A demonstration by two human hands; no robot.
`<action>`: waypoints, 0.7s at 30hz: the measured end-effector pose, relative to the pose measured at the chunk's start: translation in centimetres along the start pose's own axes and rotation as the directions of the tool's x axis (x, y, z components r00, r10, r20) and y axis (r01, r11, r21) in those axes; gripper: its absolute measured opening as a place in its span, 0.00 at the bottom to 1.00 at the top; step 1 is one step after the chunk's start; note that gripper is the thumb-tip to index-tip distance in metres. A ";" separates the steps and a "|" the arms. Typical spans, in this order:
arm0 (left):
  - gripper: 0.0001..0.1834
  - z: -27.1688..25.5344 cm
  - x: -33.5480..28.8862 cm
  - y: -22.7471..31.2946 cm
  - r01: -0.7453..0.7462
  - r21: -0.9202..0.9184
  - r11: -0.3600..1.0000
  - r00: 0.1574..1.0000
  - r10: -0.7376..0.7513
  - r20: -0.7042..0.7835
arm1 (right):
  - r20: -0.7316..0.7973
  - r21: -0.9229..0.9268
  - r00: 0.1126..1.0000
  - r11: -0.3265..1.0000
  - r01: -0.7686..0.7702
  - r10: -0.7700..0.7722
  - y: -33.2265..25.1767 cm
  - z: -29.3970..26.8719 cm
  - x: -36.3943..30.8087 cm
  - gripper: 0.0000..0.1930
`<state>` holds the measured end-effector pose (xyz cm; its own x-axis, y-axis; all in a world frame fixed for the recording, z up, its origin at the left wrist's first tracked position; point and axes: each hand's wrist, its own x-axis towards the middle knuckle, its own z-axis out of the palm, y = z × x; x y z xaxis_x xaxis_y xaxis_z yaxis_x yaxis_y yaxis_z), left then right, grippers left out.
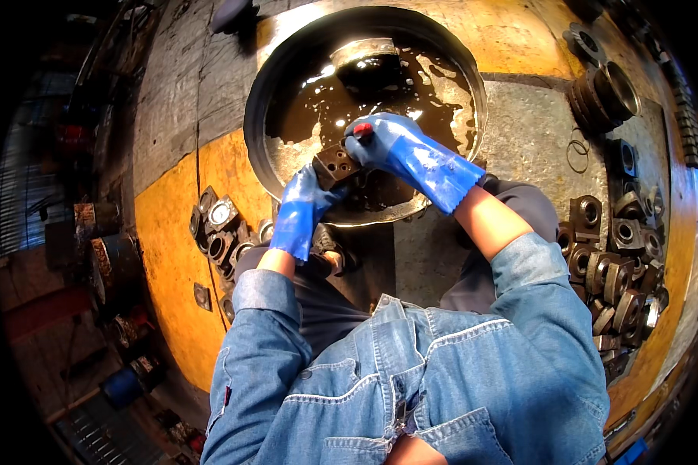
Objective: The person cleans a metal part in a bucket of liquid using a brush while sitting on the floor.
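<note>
My left hand (301, 200), in a blue rubber glove, grips a dark metal block (336, 164) with several round holes in its face. The block is held over the near part of a wide round basin (260, 167) of dark, oily liquid. My right hand (380, 139), gloved the same way, is closed around a tool with a red end (363, 132) against the block's upper right. The rest of that tool is hidden by the glove, so its kind cannot be told. A large curved metal piece (364, 51) sits in the liquid at the basin's far side.
Greasy metal parts (223, 232) lie in a heap left of my knee. More bearing-like blocks (616, 271) are piled at the right. A ribbed metal cylinder (606, 97) and a thin ring (577, 155) rest at the far right. Rusty drums (115, 267) stand at the left.
</note>
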<state>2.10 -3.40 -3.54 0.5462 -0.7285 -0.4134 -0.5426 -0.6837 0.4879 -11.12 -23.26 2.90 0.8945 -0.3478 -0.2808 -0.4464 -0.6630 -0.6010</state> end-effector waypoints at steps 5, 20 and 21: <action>0.36 -0.1 -0.1 0.3 -0.001 0.003 1.000 1.000 0.001 0.001 | -0.011 -0.028 0.999 0.999 -0.039 0.038 -0.1 0.9 -0.1 0.15; 0.42 0.5 0.8 -1.1 -0.079 0.089 0.993 0.996 0.083 -0.043 | -0.172 0.144 0.902 0.916 -0.374 0.396 10.4 6.3 3.7 0.18; 0.42 0.6 0.9 -1.1 -0.093 0.101 0.991 0.994 0.099 -0.054 | -0.091 0.117 0.873 0.876 -0.468 0.479 11.2 6.7 4.0 0.20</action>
<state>2.78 -3.34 -4.89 0.5237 -0.7892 -0.3208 -0.6528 -0.6137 0.4440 -12.42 -27.60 -9.95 0.5652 -0.6812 -0.4653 -0.8071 -0.3399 -0.4827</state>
